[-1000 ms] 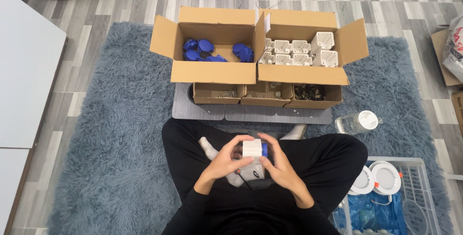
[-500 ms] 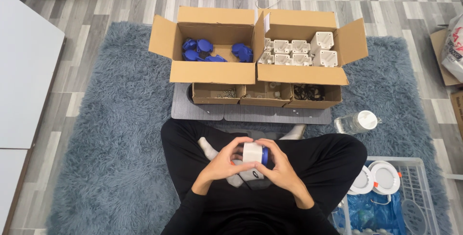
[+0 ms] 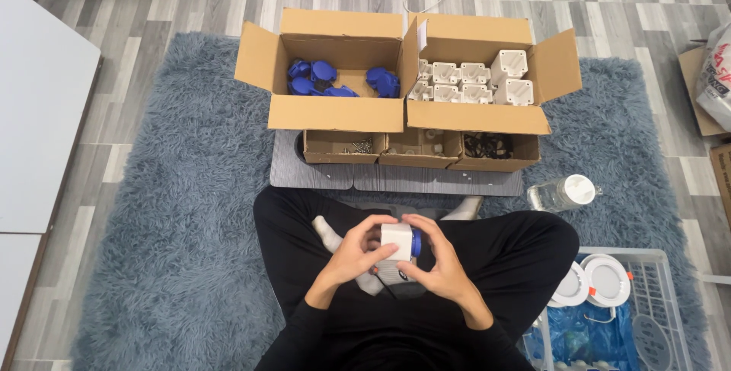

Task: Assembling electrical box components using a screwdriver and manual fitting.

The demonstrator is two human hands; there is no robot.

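I sit cross-legged on a grey-blue shaggy rug. Both hands hold one small white block with a blue cap (image 3: pixel 400 242) over my lap. My left hand (image 3: pixel 352 253) grips its left side and my right hand (image 3: pixel 440 263) wraps its right side. Ahead, an open cardboard box (image 3: pixel 335 112) holds several blue caps (image 3: pixel 324 80). A second open box (image 3: pixel 487 116) beside it holds several white blocks (image 3: pixel 476 82).
Three small cardboard trays (image 3: pixel 419 146) with screws, small parts and black rings stand on a grey board. A clear plastic bottle (image 3: pixel 562 192) lies at the right. A wire basket (image 3: pixel 636 310) with round white fittings is at lower right. A white table (image 3: pixel 34 127) is left.
The block has shifted slightly lower and my fingers have closed more around it. Everything else stays put.
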